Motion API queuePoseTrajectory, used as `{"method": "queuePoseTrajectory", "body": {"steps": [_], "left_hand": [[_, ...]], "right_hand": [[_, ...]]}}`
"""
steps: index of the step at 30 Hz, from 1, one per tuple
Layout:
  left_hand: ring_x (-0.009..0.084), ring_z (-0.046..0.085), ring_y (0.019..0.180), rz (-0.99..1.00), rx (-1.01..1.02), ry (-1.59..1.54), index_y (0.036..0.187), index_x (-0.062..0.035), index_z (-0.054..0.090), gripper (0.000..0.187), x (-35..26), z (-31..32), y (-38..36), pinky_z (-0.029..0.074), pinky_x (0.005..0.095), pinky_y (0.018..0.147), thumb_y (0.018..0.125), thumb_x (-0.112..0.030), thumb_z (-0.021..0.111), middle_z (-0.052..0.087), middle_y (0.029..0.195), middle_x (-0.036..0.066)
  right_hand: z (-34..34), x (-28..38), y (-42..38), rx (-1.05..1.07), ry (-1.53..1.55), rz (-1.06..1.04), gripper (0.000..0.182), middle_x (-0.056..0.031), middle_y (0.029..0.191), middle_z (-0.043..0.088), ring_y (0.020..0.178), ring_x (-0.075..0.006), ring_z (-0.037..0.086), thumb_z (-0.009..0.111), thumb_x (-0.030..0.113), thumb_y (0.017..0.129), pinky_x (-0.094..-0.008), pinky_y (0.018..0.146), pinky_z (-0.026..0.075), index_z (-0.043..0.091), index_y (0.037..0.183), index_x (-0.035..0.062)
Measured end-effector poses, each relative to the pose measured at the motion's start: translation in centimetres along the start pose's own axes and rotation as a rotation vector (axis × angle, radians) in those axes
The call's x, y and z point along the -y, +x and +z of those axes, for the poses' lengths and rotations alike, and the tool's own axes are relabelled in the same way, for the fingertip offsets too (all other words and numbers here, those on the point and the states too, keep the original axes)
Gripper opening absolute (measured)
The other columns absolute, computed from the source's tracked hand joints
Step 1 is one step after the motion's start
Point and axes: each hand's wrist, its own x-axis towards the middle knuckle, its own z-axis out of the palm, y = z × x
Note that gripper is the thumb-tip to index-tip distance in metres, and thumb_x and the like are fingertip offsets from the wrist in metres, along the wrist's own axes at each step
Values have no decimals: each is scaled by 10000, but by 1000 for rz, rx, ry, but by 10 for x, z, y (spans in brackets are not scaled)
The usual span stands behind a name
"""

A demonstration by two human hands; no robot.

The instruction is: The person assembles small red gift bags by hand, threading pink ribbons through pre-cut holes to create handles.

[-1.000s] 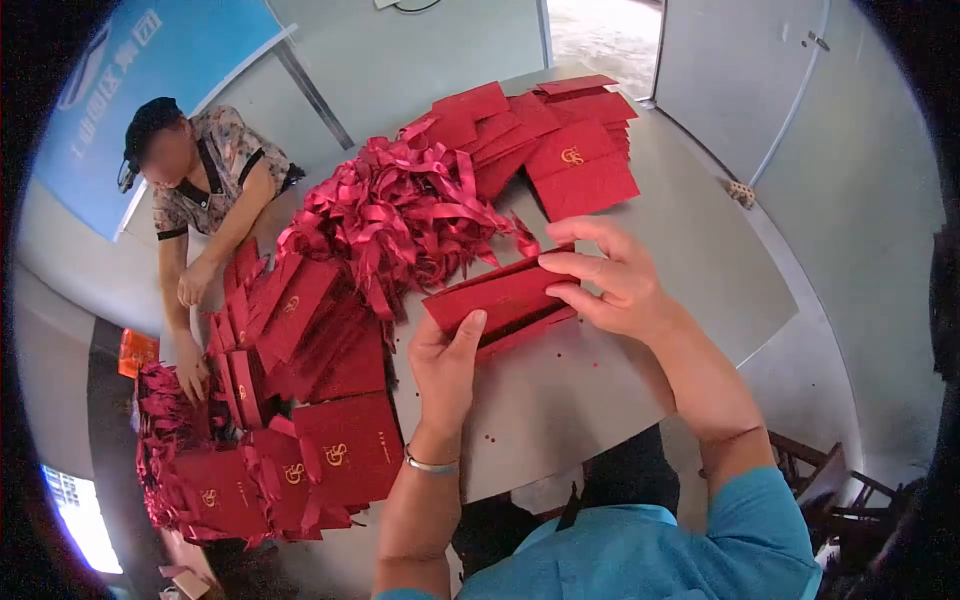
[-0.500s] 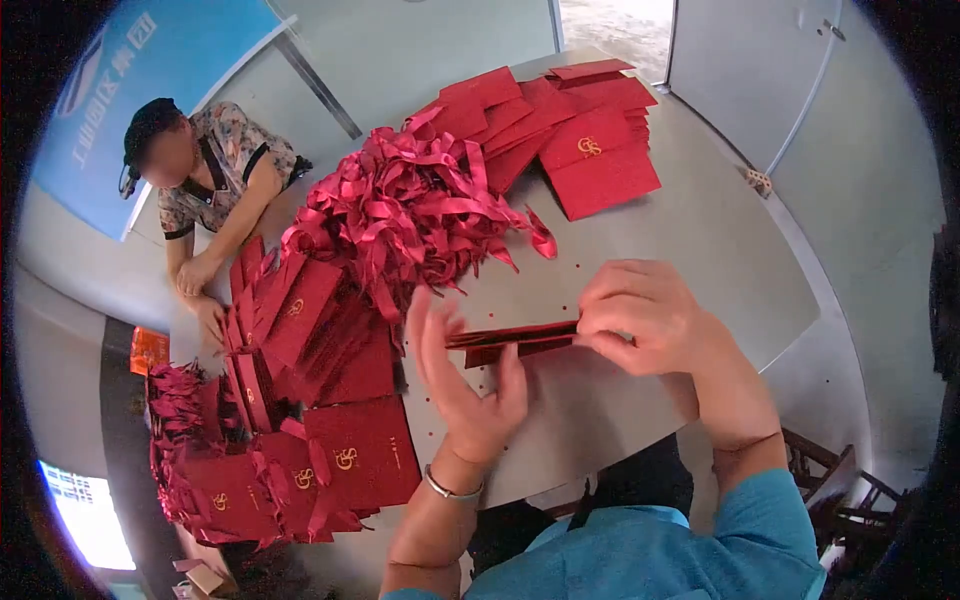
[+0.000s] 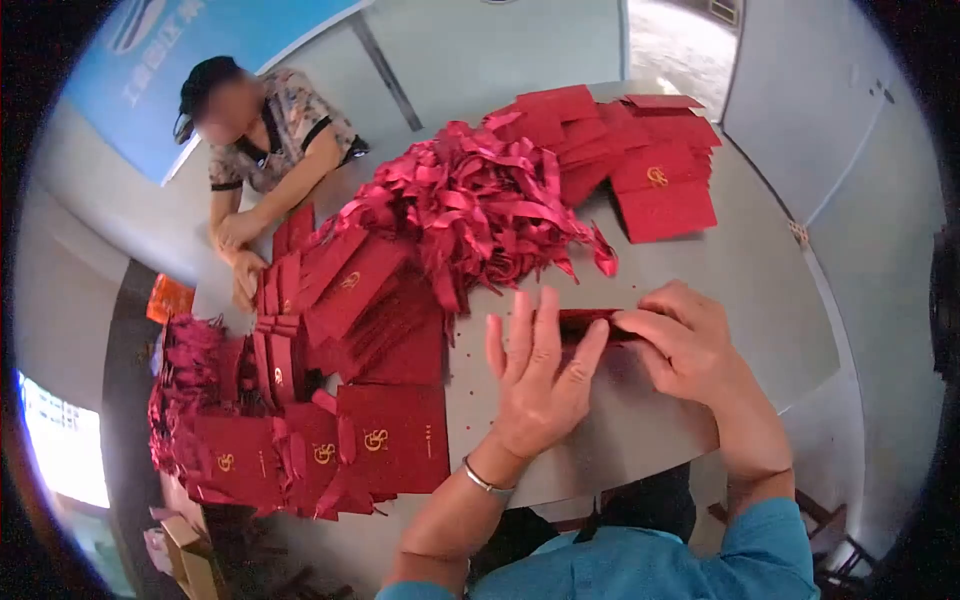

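A red paper bag (image 3: 582, 322) is seen nearly edge-on above the table, partly hidden by both hands. My right hand (image 3: 688, 345) pinches its right end between thumb and fingers. My left hand (image 3: 540, 390), with a bracelet at the wrist, stands at the bag's left end; its fingers are stretched up and apart, and its thumb tip lies at the bag's near side. Just beyond lies a heap of shiny red ribbons (image 3: 480, 205). Left of my left hand is a flat red bag (image 3: 405, 430) with a gold logo.
Folded red bags (image 3: 665, 195) are stacked at the table's far right. More red bags (image 3: 350, 290) and ribboned bags (image 3: 235, 460) cover the left side. A co-worker (image 3: 280, 150) leans on the far left edge of the grey table (image 3: 770, 290). Small dark dots mark the tabletop.
The view has shifted, so the table's contents sit further right. My left hand has moved in closer to my right hand along the bag, covering more of it.
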Motion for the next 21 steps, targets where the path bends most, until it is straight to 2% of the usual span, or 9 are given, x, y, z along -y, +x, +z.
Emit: {"method": "queuePoseTrajectory", "body": {"steps": [3,5,6,9,11,16,18,20,21], "left_hand": [[403,459,1283,14,-54,-61,1006,-138,677,196,3,0,-3,211,543,1116,819,-117,623,550,1310,215],[324,512,1250,83,-23,-203,884,-125,657,79,5,-3,-7,250,490,1105,811,-114,629,606,1260,142],[270,543,1210,73,-13,-244,832,-135,645,41,2,-9,-3,289,443,1082,792,-129,649,627,1239,101],[264,560,1172,103,-100,-220,852,-135,654,85,-4,-15,-4,315,424,1064,768,-136,667,624,1243,105],[250,578,1136,100,-121,-209,865,-109,657,128,-4,-19,-2,372,410,1012,746,-151,681,637,1205,95],[243,615,1052,251,-102,-319,937,-71,648,215,-1,-22,-5,462,388,859,734,-137,676,655,1082,75],[240,623,1009,216,-136,-363,938,-73,641,218,-2,-28,-3,475,382,824,736,-143,678,656,1043,78],[237,631,966,184,-182,-402,940,-75,634,221,-1,-29,-1,489,376,789,737,-149,680,657,1004,81],[244,646,898,71,-108,-430,907,-77,620,185,-1,-24,-3,502,383,741,755,-165,678,660,940,93]], "right_hand": [[-1,-2,1,57,5,15,374,-108,882,604,741,-281,623,803,159,644,-355,600,514,669,983,73],[1,-9,0,47,137,-37,521,-167,977,618,833,-304,633,757,456,732,-376,687,521,655,1013,29],[2,-14,-3,61,139,-56,521,-167,977,618,833,-304,633,757,456,732,-376,687,521,655,1013,29],[2,-20,-6,61,418,129,622,-170,1030,633,891,-277,637,719,582,727,-357,734,519,667,1024,39],[2,-19,-5,18,434,248,748,-187,1052,631,908,-270,627,545,706,801,-349,726,504,664,1005,-3],[16,-32,-17,-9,615,338,785,-190,984,638,892,-274,617,455,721,835,-337,770,475,671,940,-27],[17,-31,-16,10,669,388,780,-192,956,641,882,-271,614,444,711,844,-331,784,465,673,906,-32],[21,-22,-3,117,1034,555,610,-159,901,645,857,-241,608,510,561,891,-328,805,459,673,835,-25],[22,-21,2,125,1018,556,610,-159,901,645,857,-241,608,510,561,891,-328,805,459,673,835,-25]]}}
